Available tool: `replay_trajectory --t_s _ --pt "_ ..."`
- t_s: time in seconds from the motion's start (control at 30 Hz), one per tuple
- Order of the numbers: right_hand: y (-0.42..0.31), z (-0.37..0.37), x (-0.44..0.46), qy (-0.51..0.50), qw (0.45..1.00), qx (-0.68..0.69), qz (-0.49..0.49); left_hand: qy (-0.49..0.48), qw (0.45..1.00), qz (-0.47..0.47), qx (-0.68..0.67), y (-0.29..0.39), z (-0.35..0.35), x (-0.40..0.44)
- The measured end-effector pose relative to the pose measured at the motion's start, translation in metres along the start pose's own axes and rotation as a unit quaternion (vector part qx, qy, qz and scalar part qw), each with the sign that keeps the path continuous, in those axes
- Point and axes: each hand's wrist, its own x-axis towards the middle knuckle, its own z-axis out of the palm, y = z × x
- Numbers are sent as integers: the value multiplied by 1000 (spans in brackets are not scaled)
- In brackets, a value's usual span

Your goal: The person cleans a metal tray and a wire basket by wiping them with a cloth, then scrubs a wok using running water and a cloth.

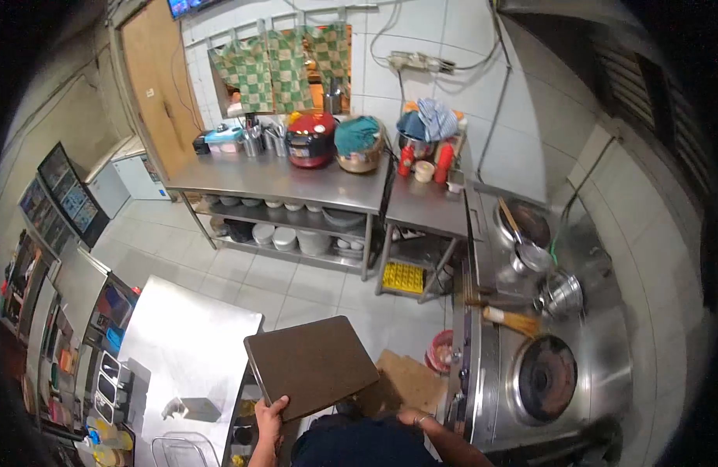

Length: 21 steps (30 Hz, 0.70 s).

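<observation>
My left hand (270, 414) grips the near left corner of a brown cutting board (312, 366), its thumb lying on the top face and the other fingers hidden beneath. Held out in front of my body, the board is slightly tilted and partly overlaps the steel worktable (189, 315) on the left. My right hand (412, 416) is low beside my dark shirt, near a flat piece of cardboard (409, 377) on the floor. Its fingers are mostly hidden, so I cannot make out whether they hold anything.
To the right runs a steel stove (487, 373) with a black burner (547, 379), a brush (514, 320) and metal pots. A red basin (440, 350) stands on the floor beside it. Along the back, a steel table (258, 179) bears a red rice cooker (310, 140) and cutlery holders.
</observation>
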Motion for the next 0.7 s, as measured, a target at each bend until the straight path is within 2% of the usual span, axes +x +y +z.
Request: replay_trajectory --t_s 0.03,0.07,0.1,0.17,0.3,0.37,0.43,0.47,0.5,0.53,0.57,0.6,0.63,0.67,0.7 --pt "-9 -36 22 86 996 -15 2 6 1000 19 11 9 10 9" --pt "-31 -73 15 214 974 69 13 13 1000 20 10 15 14 17" --pt "-50 -113 15 337 929 152 23 -2 998 49 39 20 16 26" --pt "-72 -185 35 422 884 202 -3 -9 995 81 65 33 26 40" --pt "-131 -346 49 535 815 190 -116 34 988 95 114 51 39 49" --pt "-144 -434 85 528 810 206 -151 67 983 89 144 47 47 56" --pt "-163 -523 127 628 741 182 -151 193 966 79 155 44 69 65" --pt "-183 -574 127 613 751 218 -113 204 964 82 152 37 71 76" --pt "-192 -621 155 667 701 213 -133 218 964 80 131 27 71 88" --pt "-195 -675 180 623 733 238 -132 235 963 74 108 23 80 98" --pt "-204 -726 199 614 737 263 -105 268 955 -49 120 70 124 87" --pt "-213 -773 225 640 713 273 -89 282 951 -53 114 83 145 94" --pt "-222 -816 248 664 688 283 -72 317 933 -28 170 93 162 100" --pt "-233 -856 255 675 692 252 -48 349 909 -2 229 102 175 108" --pt "-245 -883 266 728 621 269 -108 361 905 -2 226 108 185 115"
